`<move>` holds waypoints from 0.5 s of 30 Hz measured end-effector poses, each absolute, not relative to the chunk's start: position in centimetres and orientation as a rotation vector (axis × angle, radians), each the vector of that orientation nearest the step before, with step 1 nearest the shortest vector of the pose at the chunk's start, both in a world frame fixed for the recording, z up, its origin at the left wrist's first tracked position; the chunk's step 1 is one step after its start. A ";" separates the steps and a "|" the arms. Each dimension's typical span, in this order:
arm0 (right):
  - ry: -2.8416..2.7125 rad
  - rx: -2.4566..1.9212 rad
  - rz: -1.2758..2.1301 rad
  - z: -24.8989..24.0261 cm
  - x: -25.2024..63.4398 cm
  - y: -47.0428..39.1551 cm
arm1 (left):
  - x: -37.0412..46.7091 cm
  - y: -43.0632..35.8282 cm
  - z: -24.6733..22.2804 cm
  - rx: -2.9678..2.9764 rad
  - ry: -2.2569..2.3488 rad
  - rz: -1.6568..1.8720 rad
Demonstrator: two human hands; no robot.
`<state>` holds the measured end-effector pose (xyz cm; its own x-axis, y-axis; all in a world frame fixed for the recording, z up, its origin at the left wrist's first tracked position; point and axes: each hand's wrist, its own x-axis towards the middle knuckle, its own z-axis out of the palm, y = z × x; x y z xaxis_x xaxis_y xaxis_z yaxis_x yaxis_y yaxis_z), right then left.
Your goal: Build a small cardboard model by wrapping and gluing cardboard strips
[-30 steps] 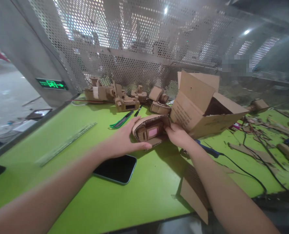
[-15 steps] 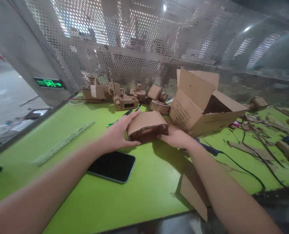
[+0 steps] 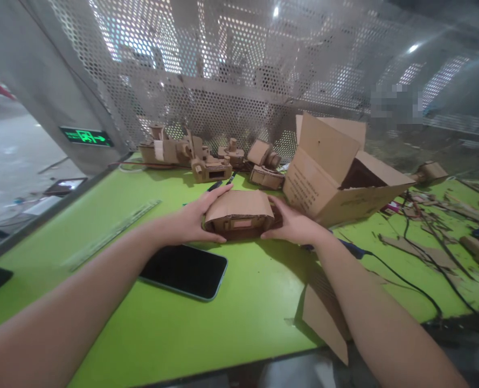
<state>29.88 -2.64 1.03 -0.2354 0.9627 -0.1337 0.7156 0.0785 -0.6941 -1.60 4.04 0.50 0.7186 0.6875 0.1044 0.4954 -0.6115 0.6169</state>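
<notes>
Between my two hands is a small cardboard model piece [image 3: 239, 207] with a curved top and a recessed front that shows a small pinkish rectangle. My left hand [image 3: 194, 218] grips its left end, thumb along the lower front edge and fingers over the top. On the opposite end my right hand [image 3: 291, 222] is closed round the side, its thumb at the lower front corner. A dark-screened phone [image 3: 186, 272] lies on the green table [image 3: 239, 323] just below my left wrist. Whether the piece rests on the table or is slightly raised, I cannot tell.
An opened cardboard box [image 3: 336, 183] stands at the right. Several cardboard models [image 3: 210, 164] line the back by the perforated metal screen [image 3: 239, 97]. A clear ruler [image 3: 116, 234] lies left, a cardboard sheet [image 3: 324, 318] front right. A corded blue tool [image 3: 354, 249] lies beside scraps [image 3: 417, 250].
The cardboard piece has turned so its front faces me more squarely and levelly. My right hand has shifted its hold round the right end. The view has moved slightly.
</notes>
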 end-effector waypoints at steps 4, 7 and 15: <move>-2.012 -1.640 0.988 0.5 29.9 -2.4 | -1.9 4.2 0.7 2.339 0.935 0.428; -2.038 -1.582 0.979 0.4 29.9 -2.3 | -1.9 4.1 0.7 2.320 0.907 0.441; -1.986 -1.517 1.083 0.7 30.0 -2.3 | -1.8 4.4 0.3 2.297 0.845 0.487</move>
